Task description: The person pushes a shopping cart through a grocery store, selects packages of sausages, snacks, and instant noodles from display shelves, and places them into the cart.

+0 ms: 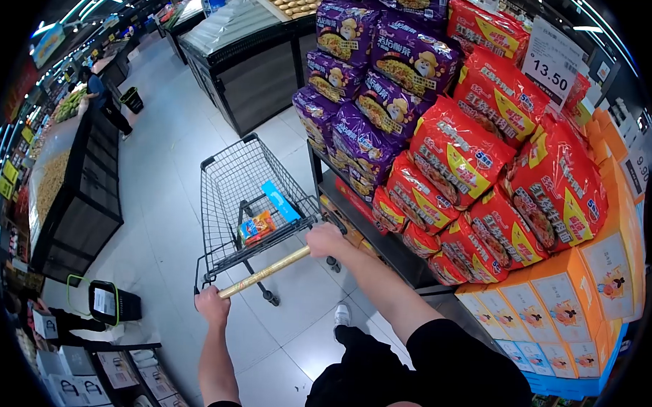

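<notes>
Both my hands grip the yellowish handle bar of a wire shopping cart. My left hand is closed round the bar's left end. My right hand wraps round its right end, close to the noodle display. Inside the cart lies a small orange and blue snack packet, near the handle side. A light blue panel shows beside it, though I cannot tell whether it is a loose item or part of the cart.
To the right, purple noodle packs and red noodle packs are stacked beside orange boxes. A price sign stands above. Black produce stands line the left aisle, where a person stands. A black shopping basket is lower left.
</notes>
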`<action>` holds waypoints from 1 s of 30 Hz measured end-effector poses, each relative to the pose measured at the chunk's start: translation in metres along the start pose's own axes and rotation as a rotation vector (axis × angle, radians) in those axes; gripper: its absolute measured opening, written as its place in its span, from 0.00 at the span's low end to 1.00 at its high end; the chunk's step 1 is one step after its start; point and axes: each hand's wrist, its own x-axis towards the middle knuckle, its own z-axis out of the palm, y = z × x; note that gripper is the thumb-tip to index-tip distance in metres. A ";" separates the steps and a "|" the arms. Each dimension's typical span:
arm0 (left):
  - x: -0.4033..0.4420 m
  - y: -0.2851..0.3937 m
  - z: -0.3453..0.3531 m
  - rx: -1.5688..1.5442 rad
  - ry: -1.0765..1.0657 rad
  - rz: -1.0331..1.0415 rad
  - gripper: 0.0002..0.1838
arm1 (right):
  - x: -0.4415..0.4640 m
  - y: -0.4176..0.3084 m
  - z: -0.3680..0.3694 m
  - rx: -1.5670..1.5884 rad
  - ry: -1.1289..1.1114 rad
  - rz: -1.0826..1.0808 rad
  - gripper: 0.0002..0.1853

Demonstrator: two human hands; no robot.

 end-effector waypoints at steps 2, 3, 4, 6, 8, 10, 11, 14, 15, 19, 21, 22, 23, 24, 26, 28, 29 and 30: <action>0.018 -0.010 0.011 0.018 0.008 0.001 0.07 | 0.020 -0.001 -0.004 -0.002 -0.019 -0.004 0.11; 0.027 -0.015 0.015 0.017 -0.002 0.006 0.07 | 0.027 -0.002 -0.006 0.004 -0.025 0.001 0.11; 0.036 -0.020 0.019 0.021 -0.013 -0.003 0.07 | 0.034 -0.004 -0.009 0.021 -0.025 0.010 0.11; 0.054 -0.029 0.025 0.016 -0.023 -0.014 0.07 | 0.048 -0.007 -0.014 0.029 -0.025 0.026 0.11; 0.072 -0.040 0.031 0.023 -0.044 0.007 0.07 | 0.061 -0.012 -0.016 0.080 -0.042 0.040 0.11; 0.089 -0.057 0.045 0.028 -0.058 0.018 0.08 | 0.072 -0.017 -0.022 0.087 -0.056 0.038 0.11; 0.099 -0.063 0.048 0.026 -0.041 0.031 0.08 | 0.078 -0.018 -0.021 0.090 -0.049 0.018 0.11; 0.127 -0.077 0.057 0.013 -0.050 0.053 0.08 | 0.098 -0.022 -0.018 0.099 -0.042 0.016 0.11; 0.138 -0.081 0.059 0.015 -0.028 0.080 0.08 | 0.105 -0.024 -0.019 0.100 -0.041 0.018 0.10; 0.183 -0.105 0.076 0.011 -0.007 0.150 0.08 | 0.136 -0.037 -0.024 0.131 -0.028 0.053 0.11; 0.218 -0.116 0.085 0.016 0.010 0.181 0.08 | 0.153 -0.046 -0.031 0.129 -0.011 0.064 0.10; 0.232 -0.122 0.088 0.008 0.017 0.203 0.08 | 0.163 -0.052 -0.033 0.134 -0.016 0.065 0.10; 0.245 -0.129 0.089 0.004 0.012 0.226 0.08 | 0.174 -0.057 -0.033 0.155 -0.033 0.077 0.11; 0.260 -0.136 0.091 0.001 0.013 0.233 0.08 | 0.186 -0.063 -0.033 0.157 -0.030 0.085 0.11; 0.290 -0.142 0.102 -0.030 0.071 0.255 0.08 | 0.206 -0.069 -0.037 0.183 -0.043 0.103 0.12; 0.311 -0.149 0.116 -0.054 0.068 0.208 0.07 | 0.223 -0.077 -0.039 0.223 -0.046 0.111 0.13; 0.327 -0.151 0.123 -0.069 0.083 0.166 0.08 | 0.235 -0.079 -0.044 0.264 -0.031 0.114 0.14; 0.345 -0.152 0.122 -0.066 0.072 0.172 0.08 | 0.243 -0.084 -0.052 0.275 -0.037 0.117 0.14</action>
